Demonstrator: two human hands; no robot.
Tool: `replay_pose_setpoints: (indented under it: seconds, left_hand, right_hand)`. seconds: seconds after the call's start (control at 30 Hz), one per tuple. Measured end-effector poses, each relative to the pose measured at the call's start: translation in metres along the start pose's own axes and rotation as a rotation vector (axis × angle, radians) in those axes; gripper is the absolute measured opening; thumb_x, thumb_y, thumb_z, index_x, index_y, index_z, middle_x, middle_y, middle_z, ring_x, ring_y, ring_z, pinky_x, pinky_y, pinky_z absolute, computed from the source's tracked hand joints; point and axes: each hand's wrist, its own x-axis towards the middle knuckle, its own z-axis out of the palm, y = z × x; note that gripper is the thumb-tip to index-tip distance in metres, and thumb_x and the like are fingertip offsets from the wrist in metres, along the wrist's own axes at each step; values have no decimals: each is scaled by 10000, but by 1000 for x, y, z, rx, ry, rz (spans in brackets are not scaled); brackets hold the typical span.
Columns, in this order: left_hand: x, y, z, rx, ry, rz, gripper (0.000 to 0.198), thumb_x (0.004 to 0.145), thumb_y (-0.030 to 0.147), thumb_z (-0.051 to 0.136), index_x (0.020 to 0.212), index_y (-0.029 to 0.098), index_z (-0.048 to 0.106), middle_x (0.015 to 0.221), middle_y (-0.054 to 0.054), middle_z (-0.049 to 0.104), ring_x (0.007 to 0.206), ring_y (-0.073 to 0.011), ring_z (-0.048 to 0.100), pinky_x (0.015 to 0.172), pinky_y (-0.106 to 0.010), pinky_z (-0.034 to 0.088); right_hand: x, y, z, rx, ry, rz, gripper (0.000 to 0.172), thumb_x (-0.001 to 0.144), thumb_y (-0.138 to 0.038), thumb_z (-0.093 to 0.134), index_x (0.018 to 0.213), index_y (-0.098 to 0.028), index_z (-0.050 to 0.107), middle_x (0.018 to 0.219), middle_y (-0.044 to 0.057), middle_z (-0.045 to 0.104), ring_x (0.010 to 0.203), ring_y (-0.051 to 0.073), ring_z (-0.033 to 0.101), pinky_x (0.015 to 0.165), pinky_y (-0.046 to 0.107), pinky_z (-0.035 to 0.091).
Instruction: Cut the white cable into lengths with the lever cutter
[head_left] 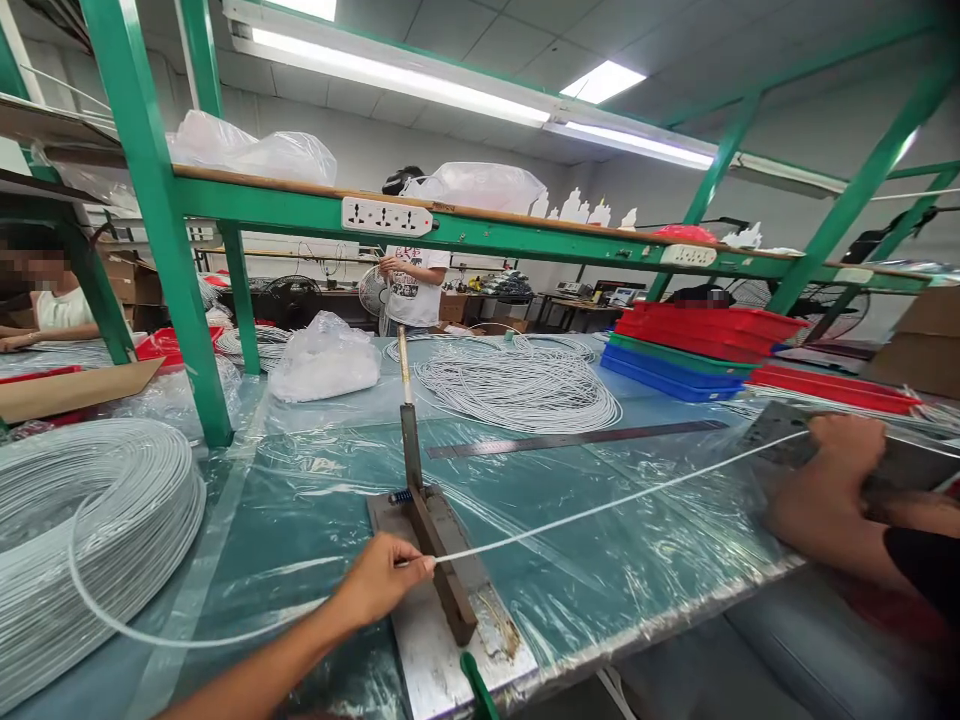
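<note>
The left hand [386,580] has its thumb and fingers clamped on a white cable [645,493], right beside the bar of a metal lever tool [454,600] whose handle stands raised. From there the cable runs left, past the forearm, to a thick coil [150,510] at the near left, and stretches right to a closed hand [847,445] on a dark-sleeved arm; whose hand that is, and whether it grips the cable, I cannot tell. Beyond the cable, a steel ruler [585,438] lies on the plastic-covered surface [315,520], with looped cable [517,385] just behind it. A clear plastic bag [322,360] sits left of those loops, and stacked trays [675,350] stand to their right.
</note>
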Motion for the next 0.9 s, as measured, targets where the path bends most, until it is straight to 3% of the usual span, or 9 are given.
replay_pose_setpoints:
  seconds: [0.1,0.2,0.3,0.37,0.5,0.6,0.77,0.9]
  left_hand:
    - [3,-4,8,-42,54,-9,499,745,546,463,697,107,696,544,-3,514,548,-124,394,526,-251,264]
    - [3,-5,15,-33,100,-15,427,757,489,501,650,120,688,536,-6,517,536,-125,403,519,-254,253]
    - [0,-4,15,29,135,-2,372,763,433,531,607,130,681,519,0,490,537,-125,399,534,-261,220]
    - [-4,-1,13,100,162,20,313,781,400,532,689,157,707,548,-5,517,575,-144,436,562,-265,222]
    - [-10,8,10,292,154,66,284,863,340,438,978,245,679,747,-51,655,735,-219,566,648,-283,282]
    - [-9,12,11,326,84,70,291,872,271,395,845,183,672,793,-111,668,764,-254,593,654,-301,294]
    - [2,10,15,100,78,12,176,788,179,456,695,146,602,687,-55,603,697,-184,548,623,-262,319]
    - [14,2,17,-133,16,-58,128,729,210,491,622,149,526,553,28,465,536,-105,423,541,-223,302]
  right_hand:
    - [-2,-17,-47,-17,112,76,292,932,-441,458,999,-205,617,799,49,625,690,161,603,588,274,499]
    - [14,-43,-126,18,141,51,289,907,-441,503,958,-188,633,636,-2,588,509,107,561,476,197,430]
    - [63,-65,-205,99,310,47,229,965,-310,426,1040,-156,578,627,-31,551,424,39,473,411,140,338]
    - [103,-71,-236,113,352,119,258,976,-324,407,1027,-121,558,639,-27,534,418,45,444,391,151,332]
    - [161,-68,-248,177,359,237,296,946,-396,470,991,-116,554,743,-5,549,500,66,478,442,185,417]
    - [177,-68,-243,236,356,286,303,943,-405,473,966,-116,559,744,-4,545,510,66,480,449,186,422]
    - [168,-79,-246,321,358,312,425,963,-492,366,886,-115,548,625,-36,485,397,40,366,361,159,318]
    - [130,-93,-255,387,312,257,595,964,-557,148,816,-125,529,509,-24,465,341,44,349,332,130,292]
